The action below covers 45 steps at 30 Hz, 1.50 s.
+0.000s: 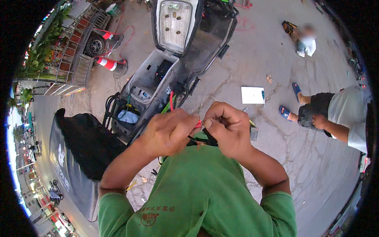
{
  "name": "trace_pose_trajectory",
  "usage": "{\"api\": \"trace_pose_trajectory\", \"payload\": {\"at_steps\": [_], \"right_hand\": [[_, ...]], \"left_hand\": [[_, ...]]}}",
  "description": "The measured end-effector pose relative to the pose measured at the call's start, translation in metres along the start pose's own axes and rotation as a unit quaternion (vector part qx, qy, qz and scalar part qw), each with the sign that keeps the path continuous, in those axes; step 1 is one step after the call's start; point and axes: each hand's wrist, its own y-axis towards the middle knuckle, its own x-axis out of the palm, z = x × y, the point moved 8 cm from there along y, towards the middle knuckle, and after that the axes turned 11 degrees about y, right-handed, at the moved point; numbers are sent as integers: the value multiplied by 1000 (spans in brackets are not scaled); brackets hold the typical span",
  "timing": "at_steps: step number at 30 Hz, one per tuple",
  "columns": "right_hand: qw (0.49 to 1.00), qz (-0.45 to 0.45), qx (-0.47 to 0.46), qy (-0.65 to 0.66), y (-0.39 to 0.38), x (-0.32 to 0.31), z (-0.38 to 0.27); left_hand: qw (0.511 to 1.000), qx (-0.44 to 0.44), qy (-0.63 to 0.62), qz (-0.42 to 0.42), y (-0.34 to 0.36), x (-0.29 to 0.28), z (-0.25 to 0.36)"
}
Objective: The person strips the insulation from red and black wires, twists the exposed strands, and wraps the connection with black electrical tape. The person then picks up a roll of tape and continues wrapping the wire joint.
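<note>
In the head view my left hand (167,132) is closed around a small red piece (197,124), apparently a wire connector. Touching its right end, my right hand (223,128) pinches at what looks like a thin wire end, too small to make out fully. Just beyond my hands, a red cable (171,100) and a green cable (167,106) run from the side of a scooter (213,35). Its open grey compartment (146,68) holds a black block (163,69), and the seat (173,25) is raised. Dark wires (192,140) hang below my fingers, partly hidden.
A white board (251,95) and small tools (252,128) lie on the pavement (276,158). A person in sandals (341,112) is at right, another person (306,45) crouches farther back. A black-covered object (75,166) stands at left; striped cones (106,63) are beside a railing.
</note>
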Motion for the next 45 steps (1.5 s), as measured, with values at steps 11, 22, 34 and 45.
{"api": "trace_pose_trajectory", "payload": {"at_steps": [11,22,34,45], "right_hand": [[886,-32,297,354,-16,8,55],[928,-149,-225,-258,18,-21,-78],[819,-359,-321,-312,14,43,-81],[784,-376,-379,-317,3,50,-84]], "left_hand": [[994,100,29,-39,-12,12,-18],[670,-354,-636,-148,-17,30,-19],[619,-324,-676,-234,-21,26,-14],[597,-362,-664,-267,-27,32,-14]]}}
